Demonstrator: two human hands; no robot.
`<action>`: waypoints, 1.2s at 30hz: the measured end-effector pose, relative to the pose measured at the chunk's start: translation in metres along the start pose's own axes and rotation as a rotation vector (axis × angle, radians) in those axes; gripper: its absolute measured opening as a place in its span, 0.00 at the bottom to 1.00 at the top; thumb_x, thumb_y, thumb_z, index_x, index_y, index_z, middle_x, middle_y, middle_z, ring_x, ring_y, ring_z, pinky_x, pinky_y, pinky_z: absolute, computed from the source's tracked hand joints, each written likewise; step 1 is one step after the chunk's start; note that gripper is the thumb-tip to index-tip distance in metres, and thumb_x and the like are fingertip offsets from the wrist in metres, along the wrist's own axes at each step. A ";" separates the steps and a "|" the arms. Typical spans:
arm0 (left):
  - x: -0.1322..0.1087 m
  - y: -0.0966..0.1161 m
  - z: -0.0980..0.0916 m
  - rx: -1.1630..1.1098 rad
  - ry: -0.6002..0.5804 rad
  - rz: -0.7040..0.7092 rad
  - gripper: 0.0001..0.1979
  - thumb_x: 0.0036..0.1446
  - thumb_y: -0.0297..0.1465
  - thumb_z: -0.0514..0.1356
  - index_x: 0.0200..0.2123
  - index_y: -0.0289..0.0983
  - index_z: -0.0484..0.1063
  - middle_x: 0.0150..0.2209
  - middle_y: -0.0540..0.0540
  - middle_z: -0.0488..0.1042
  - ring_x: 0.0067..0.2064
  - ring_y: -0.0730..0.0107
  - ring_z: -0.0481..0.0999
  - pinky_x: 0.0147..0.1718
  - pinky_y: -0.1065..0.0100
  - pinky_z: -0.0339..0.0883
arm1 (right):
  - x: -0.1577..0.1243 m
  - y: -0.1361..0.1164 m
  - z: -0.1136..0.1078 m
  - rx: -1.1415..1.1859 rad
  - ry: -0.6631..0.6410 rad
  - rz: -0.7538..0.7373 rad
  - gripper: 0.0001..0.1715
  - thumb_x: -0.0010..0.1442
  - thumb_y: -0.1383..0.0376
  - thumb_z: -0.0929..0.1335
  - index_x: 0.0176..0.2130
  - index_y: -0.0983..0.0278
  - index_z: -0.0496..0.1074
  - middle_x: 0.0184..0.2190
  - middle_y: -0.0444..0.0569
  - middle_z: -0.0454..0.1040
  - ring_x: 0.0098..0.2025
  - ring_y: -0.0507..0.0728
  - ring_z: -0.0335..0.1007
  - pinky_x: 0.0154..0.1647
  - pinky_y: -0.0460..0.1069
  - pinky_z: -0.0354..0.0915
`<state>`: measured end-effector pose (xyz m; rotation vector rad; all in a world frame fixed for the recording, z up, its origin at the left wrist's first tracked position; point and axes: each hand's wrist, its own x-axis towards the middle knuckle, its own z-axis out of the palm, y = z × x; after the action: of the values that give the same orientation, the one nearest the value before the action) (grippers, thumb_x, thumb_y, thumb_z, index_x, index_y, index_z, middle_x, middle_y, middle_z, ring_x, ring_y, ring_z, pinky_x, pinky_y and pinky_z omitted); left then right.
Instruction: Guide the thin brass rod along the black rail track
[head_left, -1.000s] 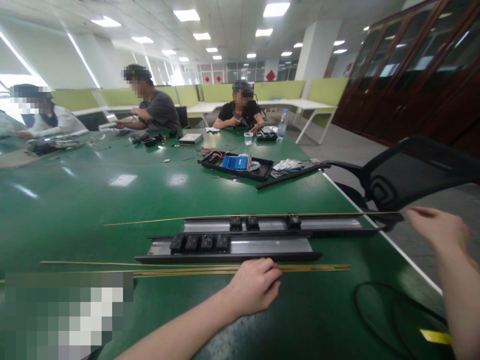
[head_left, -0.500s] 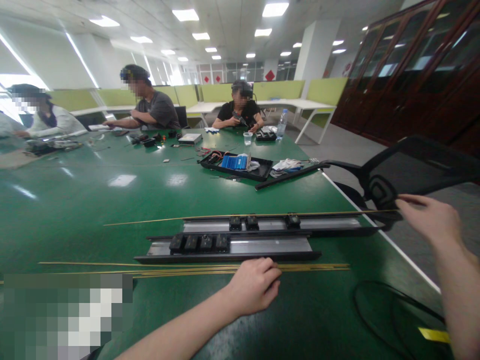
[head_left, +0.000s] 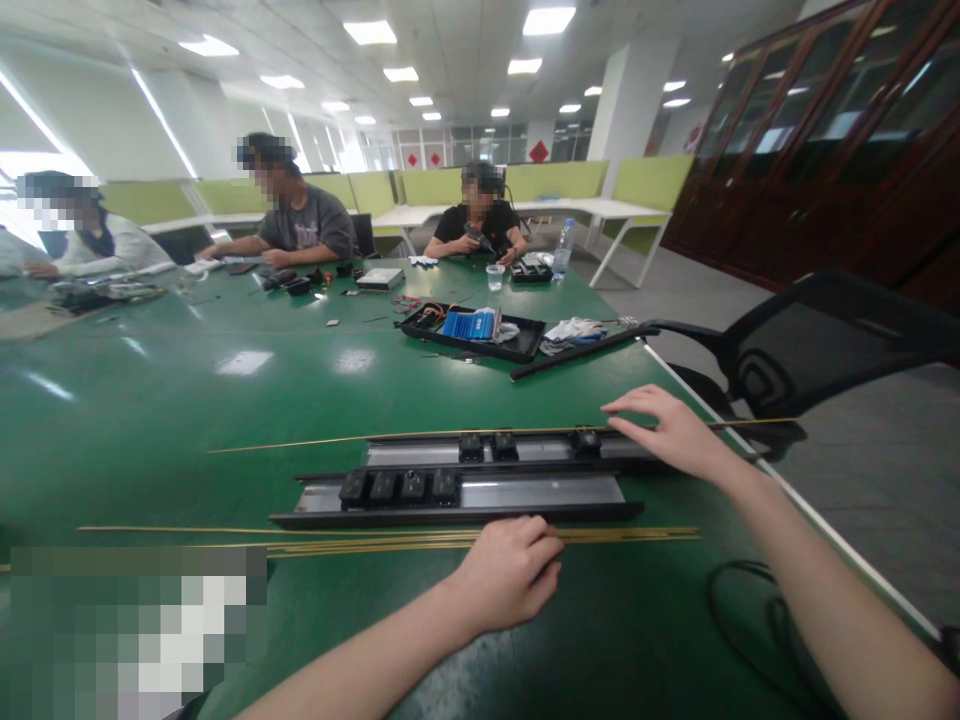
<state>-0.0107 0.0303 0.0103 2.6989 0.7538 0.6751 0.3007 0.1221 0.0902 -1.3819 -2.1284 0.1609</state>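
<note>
L hand (head_left: 511, 572) lies curled on rods (head_left: 630, 535): thin, gold, straight; can't tell if gripping. R hand (head_left: 673, 432), thumb & fingers apart, is nr lone rod (head_left: 420, 435), also gold, v. thin.

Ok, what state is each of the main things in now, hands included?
Right hand, open, thumb apart from fingers
Left hand, curled over the rods; grip hidden
Rods, loosely bunched, lying flat
Single rod, lying along back channel
Front channel, open side up, four blocks inside
Back channel, open side up, three blocks inside
Bottle, upright
Cup, upright
Tray, uncovered
</note>
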 end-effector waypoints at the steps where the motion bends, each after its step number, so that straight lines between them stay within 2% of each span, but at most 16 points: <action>1: 0.000 0.000 0.000 0.000 -0.001 0.000 0.10 0.64 0.30 0.55 0.46 0.36 0.73 0.42 0.43 0.75 0.42 0.62 0.78 0.41 0.64 0.74 | 0.001 -0.002 0.005 0.009 -0.014 -0.015 0.18 0.61 0.51 0.68 0.42 0.56 0.81 0.42 0.51 0.80 0.49 0.62 0.71 0.54 0.60 0.67; 6: 0.000 0.000 0.000 -0.005 0.001 0.002 0.11 0.64 0.29 0.55 0.47 0.36 0.73 0.43 0.43 0.75 0.42 0.62 0.77 0.41 0.64 0.74 | 0.000 -0.001 0.016 0.052 -0.047 0.011 0.17 0.61 0.50 0.68 0.37 0.57 0.80 0.39 0.51 0.80 0.45 0.61 0.73 0.50 0.59 0.69; 12: 0.000 0.000 0.001 -0.004 -0.001 -0.003 0.10 0.64 0.29 0.55 0.46 0.37 0.73 0.41 0.43 0.74 0.42 0.62 0.77 0.41 0.64 0.74 | -0.001 -0.001 0.018 0.072 -0.081 0.035 0.18 0.62 0.50 0.67 0.36 0.58 0.80 0.38 0.50 0.79 0.43 0.60 0.73 0.47 0.57 0.69; 23: 0.000 0.001 0.000 -0.016 0.006 -0.002 0.09 0.63 0.29 0.55 0.45 0.37 0.72 0.40 0.43 0.74 0.41 0.62 0.77 0.41 0.64 0.74 | 0.000 -0.006 0.015 0.097 -0.064 0.055 0.17 0.61 0.49 0.68 0.35 0.57 0.80 0.37 0.50 0.80 0.42 0.60 0.74 0.47 0.57 0.70; 36: 0.003 0.002 -0.002 0.019 -0.006 -0.010 0.08 0.62 0.29 0.56 0.43 0.37 0.72 0.40 0.44 0.74 0.39 0.62 0.77 0.38 0.64 0.75 | -0.001 0.000 0.013 0.123 -0.069 0.079 0.18 0.60 0.48 0.68 0.36 0.56 0.80 0.39 0.49 0.79 0.42 0.60 0.75 0.47 0.56 0.71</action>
<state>-0.0085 0.0310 0.0135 2.7116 0.7756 0.6598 0.2946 0.1239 0.0789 -1.4064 -2.0835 0.3698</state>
